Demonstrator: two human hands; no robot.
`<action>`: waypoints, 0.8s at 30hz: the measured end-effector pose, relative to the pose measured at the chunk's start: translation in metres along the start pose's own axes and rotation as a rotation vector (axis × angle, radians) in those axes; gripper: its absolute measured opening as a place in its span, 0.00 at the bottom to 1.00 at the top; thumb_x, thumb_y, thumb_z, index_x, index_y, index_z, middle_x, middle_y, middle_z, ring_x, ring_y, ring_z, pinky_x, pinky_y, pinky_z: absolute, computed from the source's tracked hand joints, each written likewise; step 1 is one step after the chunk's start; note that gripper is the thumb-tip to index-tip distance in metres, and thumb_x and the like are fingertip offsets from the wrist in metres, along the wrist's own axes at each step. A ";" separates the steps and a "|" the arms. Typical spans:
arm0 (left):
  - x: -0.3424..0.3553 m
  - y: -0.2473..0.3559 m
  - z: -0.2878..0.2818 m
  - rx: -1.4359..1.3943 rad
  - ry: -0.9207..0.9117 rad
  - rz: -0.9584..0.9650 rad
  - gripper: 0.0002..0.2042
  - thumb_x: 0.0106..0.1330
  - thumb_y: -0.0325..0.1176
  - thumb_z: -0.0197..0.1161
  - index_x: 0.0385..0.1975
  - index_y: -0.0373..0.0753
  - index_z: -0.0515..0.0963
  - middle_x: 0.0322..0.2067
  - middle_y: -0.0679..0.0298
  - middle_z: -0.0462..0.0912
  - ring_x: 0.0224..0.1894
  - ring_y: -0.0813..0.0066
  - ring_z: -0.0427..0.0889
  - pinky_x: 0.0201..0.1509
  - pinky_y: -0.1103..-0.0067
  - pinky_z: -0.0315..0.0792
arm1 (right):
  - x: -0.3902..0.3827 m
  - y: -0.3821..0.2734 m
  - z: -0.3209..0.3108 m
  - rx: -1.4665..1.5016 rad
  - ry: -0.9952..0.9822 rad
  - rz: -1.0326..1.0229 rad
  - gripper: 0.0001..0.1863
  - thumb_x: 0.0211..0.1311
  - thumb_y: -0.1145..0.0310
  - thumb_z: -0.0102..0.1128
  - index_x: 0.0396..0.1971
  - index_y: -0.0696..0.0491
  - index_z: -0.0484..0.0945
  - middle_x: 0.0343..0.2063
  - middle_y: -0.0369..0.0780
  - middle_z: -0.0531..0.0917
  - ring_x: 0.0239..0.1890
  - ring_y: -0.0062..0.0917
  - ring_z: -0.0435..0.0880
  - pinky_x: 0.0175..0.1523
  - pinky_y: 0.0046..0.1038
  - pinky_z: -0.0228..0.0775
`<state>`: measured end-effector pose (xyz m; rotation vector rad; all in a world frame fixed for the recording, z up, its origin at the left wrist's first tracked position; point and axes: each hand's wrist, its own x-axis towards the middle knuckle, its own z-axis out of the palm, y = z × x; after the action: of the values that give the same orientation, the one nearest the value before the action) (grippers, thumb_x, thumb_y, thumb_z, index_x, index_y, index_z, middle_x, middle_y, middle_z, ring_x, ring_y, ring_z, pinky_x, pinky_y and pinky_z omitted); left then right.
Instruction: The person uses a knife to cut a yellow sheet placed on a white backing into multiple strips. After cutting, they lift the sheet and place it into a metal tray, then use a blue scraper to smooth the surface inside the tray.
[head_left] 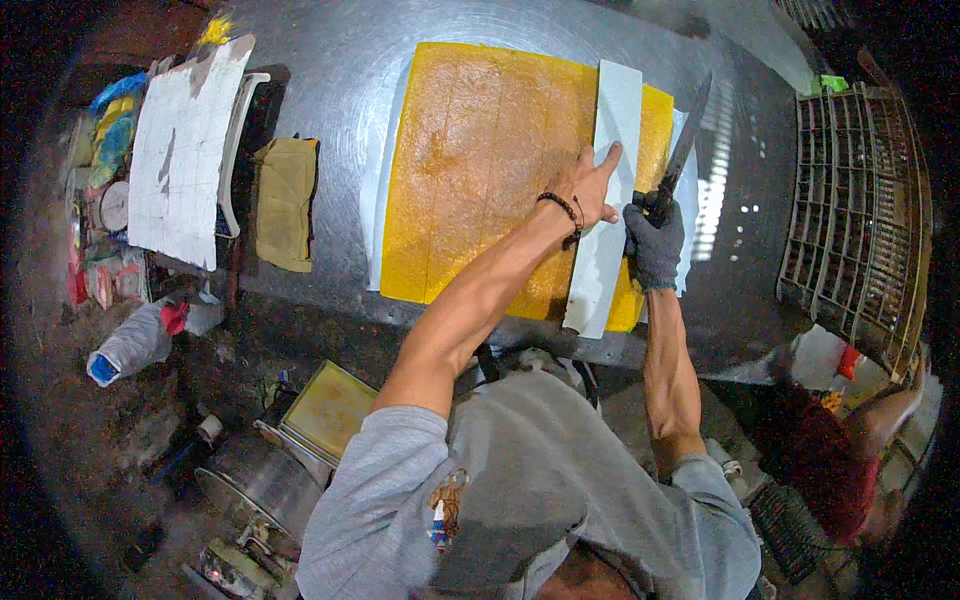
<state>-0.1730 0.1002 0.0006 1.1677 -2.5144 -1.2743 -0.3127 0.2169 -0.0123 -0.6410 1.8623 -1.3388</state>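
We see the left hand (pixel 590 187) bare, laid flat with fingers spread and the index stretched out, pressing on a long white straightedge strip (pixel 607 200) that runs across the right part of a big yellow-orange sheet (pixel 480 170); it grips nothing, only holds the strip down. The right hand (pixel 654 243) wears a dark glove, fingers closed round the handle of a long knife (pixel 683 150), blade pointing away along the strip's right edge. The sheet lies flat on the round metal counter (pixel 330 70), on a white underlay showing at its edges, with faint straight lines already running lengthwise on it. We judge the sheet soft, thin, probably tacky and easy to tear or stretch, so best lifted from a corner or edge with both hands, not pinched mid-sheet. The strip looks light and stiff and could slide on the sheet unless pressed near its middle, as now. The knife is rigid and sharp, handle only. Left on the counter: a folded tan cloth (pixel 286 200) and a white board (pixel 185 150). Right: a metal rack (pixel 850 220). Below, a square tin (pixel 328 408) on the floor. Another person's arm (pixel 885 415) at lower right.
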 end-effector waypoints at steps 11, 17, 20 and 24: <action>0.005 0.001 0.000 0.128 -0.018 0.005 0.56 0.46 0.48 0.80 0.74 0.40 0.51 0.55 0.30 0.71 0.60 0.32 0.71 0.63 0.57 0.69 | -0.005 -0.007 -0.004 0.020 -0.058 0.017 0.14 0.60 0.72 0.67 0.44 0.58 0.75 0.29 0.36 0.81 0.24 0.17 0.77 0.27 0.21 0.69; 0.013 -0.001 0.001 0.175 -0.041 -0.002 0.57 0.45 0.47 0.80 0.74 0.39 0.50 0.59 0.24 0.65 0.62 0.31 0.68 0.67 0.57 0.67 | -0.062 -0.029 -0.025 -0.029 0.121 0.086 0.13 0.60 0.65 0.67 0.32 0.52 0.71 0.20 0.36 0.78 0.14 0.18 0.72 0.20 0.25 0.66; 0.016 0.001 -0.001 0.223 -0.049 0.030 0.58 0.45 0.49 0.80 0.73 0.37 0.49 0.58 0.21 0.64 0.64 0.29 0.66 0.67 0.56 0.67 | -0.112 -0.003 -0.052 -0.163 0.125 0.201 0.13 0.59 0.64 0.68 0.31 0.52 0.71 0.21 0.36 0.79 0.16 0.18 0.74 0.22 0.25 0.68; 0.020 0.000 0.005 0.285 -0.020 0.074 0.59 0.45 0.51 0.80 0.73 0.35 0.48 0.57 0.22 0.66 0.61 0.29 0.69 0.65 0.57 0.69 | -0.172 0.105 -0.065 -0.135 0.166 0.162 0.13 0.58 0.64 0.69 0.33 0.54 0.75 0.19 0.33 0.79 0.22 0.20 0.76 0.30 0.27 0.71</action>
<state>-0.1893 0.0897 -0.0076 1.1013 -2.7942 -0.9369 -0.2588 0.4172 -0.0516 -0.4465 2.1049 -1.1994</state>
